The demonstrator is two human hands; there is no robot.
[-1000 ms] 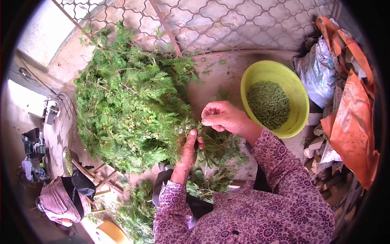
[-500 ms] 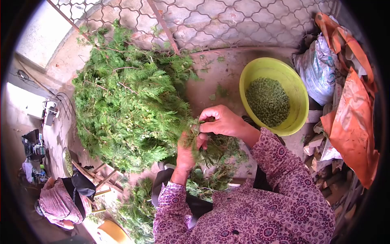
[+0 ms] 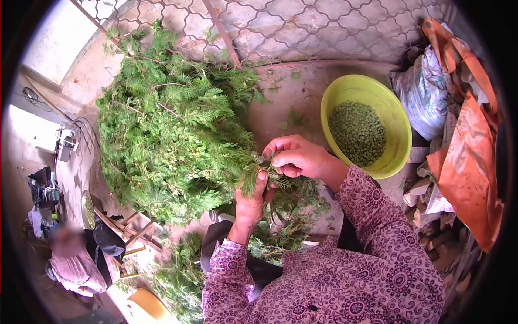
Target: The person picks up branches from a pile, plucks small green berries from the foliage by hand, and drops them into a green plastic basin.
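Observation:
My left hand [image 3: 250, 202] grips a small green conifer sprig [image 3: 253, 175] upright, thumb pressed on its stem. My right hand [image 3: 300, 157] pinches at the top of that same sprig with fingertips closed on it. Both hands meet just right of a big heap of green conifer branches [image 3: 170, 121] on the reddish floor. A yellow-green bowl [image 3: 389, 110] holding small green seeds [image 3: 357, 132] sits to the right of my right hand. More cut sprigs [image 3: 291, 202] lie under my hands, over my lap.
A patterned metal grille [image 3: 302, 29] runs along the top. White and orange sacks [image 3: 458, 124] are piled at the right. Another person in a patterned garment [image 3: 75, 264] sits at the lower left beside a wooden stool [image 3: 127, 232]. A yellow object [image 3: 145, 308] lies at the bottom.
My left hand has turned so its thumb shows on the sprig. My right hand shifted slightly right, still pinching the sprig's top. The view moved a little.

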